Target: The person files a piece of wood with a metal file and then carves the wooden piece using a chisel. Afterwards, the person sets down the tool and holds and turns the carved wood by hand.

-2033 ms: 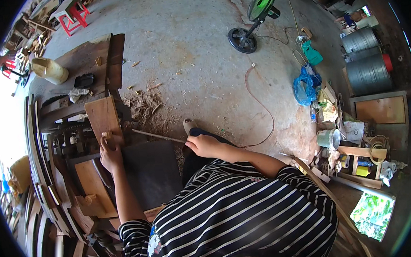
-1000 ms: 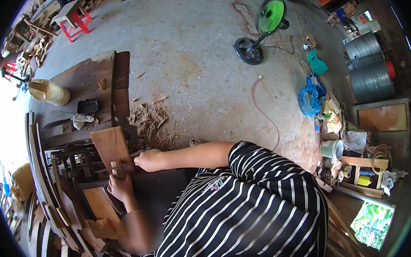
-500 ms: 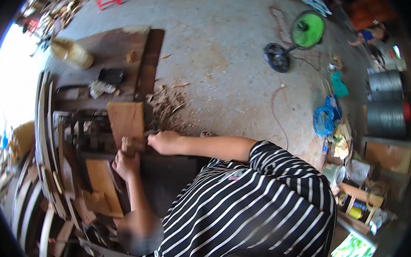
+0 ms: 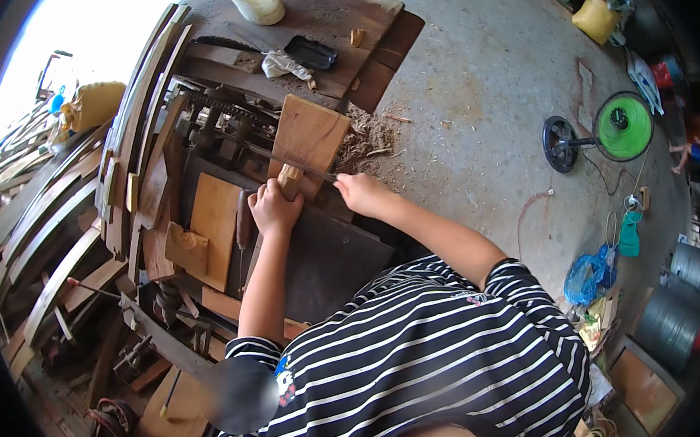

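Left hand [image 4: 273, 209] holds a small wood block [image 4: 289, 179] in a closed grip (on the bench), right hand [image 4: 360, 194] gripping a thin metal rod [image 4: 295, 164].

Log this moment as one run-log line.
left hand: grips small wood block | right hand: holds thin metal rod across block | behind: wooden board | wood shavings on floor

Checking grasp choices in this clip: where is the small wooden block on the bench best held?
By the near end of the small wooden block, from the person's side, as the left hand does; the thin metal tool held by the right hand crosses its far end.
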Available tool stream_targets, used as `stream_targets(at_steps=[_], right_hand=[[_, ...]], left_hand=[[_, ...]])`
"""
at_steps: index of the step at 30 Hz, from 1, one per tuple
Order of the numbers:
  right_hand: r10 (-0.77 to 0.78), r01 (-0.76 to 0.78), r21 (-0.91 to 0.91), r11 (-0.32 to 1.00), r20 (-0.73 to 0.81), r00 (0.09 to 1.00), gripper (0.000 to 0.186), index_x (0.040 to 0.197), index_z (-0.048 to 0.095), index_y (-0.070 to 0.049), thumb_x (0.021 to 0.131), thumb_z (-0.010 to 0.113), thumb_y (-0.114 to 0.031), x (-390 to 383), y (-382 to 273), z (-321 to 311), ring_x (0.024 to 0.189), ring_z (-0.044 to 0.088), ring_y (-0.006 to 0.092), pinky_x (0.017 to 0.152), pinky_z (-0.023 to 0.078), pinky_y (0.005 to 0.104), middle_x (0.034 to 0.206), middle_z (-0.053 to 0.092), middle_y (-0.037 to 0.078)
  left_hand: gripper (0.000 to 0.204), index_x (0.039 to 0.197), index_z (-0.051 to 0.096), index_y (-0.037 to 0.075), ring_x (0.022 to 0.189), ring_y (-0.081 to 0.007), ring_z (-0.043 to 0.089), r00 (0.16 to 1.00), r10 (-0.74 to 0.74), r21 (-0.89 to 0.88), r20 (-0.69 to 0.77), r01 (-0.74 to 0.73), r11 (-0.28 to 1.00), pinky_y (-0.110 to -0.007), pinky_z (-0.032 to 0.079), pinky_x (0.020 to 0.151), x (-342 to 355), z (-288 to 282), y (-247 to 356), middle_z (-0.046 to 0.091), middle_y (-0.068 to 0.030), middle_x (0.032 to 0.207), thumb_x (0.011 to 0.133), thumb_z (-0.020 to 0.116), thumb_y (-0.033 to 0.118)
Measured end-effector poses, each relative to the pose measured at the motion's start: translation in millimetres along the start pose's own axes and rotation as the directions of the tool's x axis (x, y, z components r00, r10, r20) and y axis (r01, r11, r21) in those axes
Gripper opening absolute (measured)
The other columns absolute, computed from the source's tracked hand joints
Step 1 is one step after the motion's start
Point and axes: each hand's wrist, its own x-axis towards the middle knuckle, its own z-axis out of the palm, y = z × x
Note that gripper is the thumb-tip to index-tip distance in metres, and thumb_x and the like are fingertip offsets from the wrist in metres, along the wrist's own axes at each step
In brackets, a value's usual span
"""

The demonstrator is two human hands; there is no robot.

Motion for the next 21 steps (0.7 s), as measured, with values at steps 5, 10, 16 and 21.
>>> stream_targets(at_steps=[5,10,16,21], right_hand=[[-0.041,0.049,0.093,0.994,-0.08,0.996,0.026,0.084,0.055,-0.001,0.094,0.047,-0.023,20.3,-7.9,38.1,0.075,0.06,0.0455,0.065,0.049,0.0519,0.075,0.061,0.027],[0.025,-0.025,0.089,0.996,0.001,1.0,0.024,0.086,0.056,-0.002,0.093,0.049,-0.023,-36.7,19.7,14.9,0.075,0.06,0.0456,0.063,0.047,0.0533,0.074,0.06,0.027],[-0.049,0.053,0.065,0.997,-0.047,0.998,0.03,0.08,0.052,0.0,0.094,0.049,-0.026,-18.5,5.9,-2.7,0.07,0.059,0.0464,0.06,0.047,0.0527,0.071,0.06,0.028],[0.007,-0.007,0.001,1.0,-0.077,0.997,0.034,0.077,0.054,0.001,0.094,0.047,-0.028,32.2,-16.0,26.4,0.071,0.06,0.0462,0.06,0.048,0.0522,0.071,0.06,0.028]], left_hand=[[0.038,0.083,0.056,0.009,0.087,-0.024,0.062,0.999,0.019,0.004,-0.039,-0.019,1.0,-0.038,0.041,0.083,0.6,3.2,0.3,0.064,-0.0095,0.084,0.062,0.07,0.037],[0.037,0.085,0.056,0.008,0.089,-0.0254,0.061,1.0,0.003,-0.026,-0.025,-0.003,1.0,-0.038,0.04,0.083,-0.1,0.1,-1.8,0.064,-0.01,0.083,0.065,0.069,0.037],[0.04,0.088,0.056,0.01,0.091,-0.0213,0.061,1.0,-0.018,0.019,0.011,0.017,1.0,-0.037,0.039,0.085,-0.7,-0.7,-0.8,0.064,-0.0077,0.085,0.063,0.07,0.038],[0.041,0.088,0.056,0.009,0.091,-0.0214,0.061,1.0,-0.012,0.01,0.009,0.012,1.0,-0.036,0.039,0.084,1.0,1.8,2.4,0.064,-0.0077,0.085,0.062,0.071,0.038]])
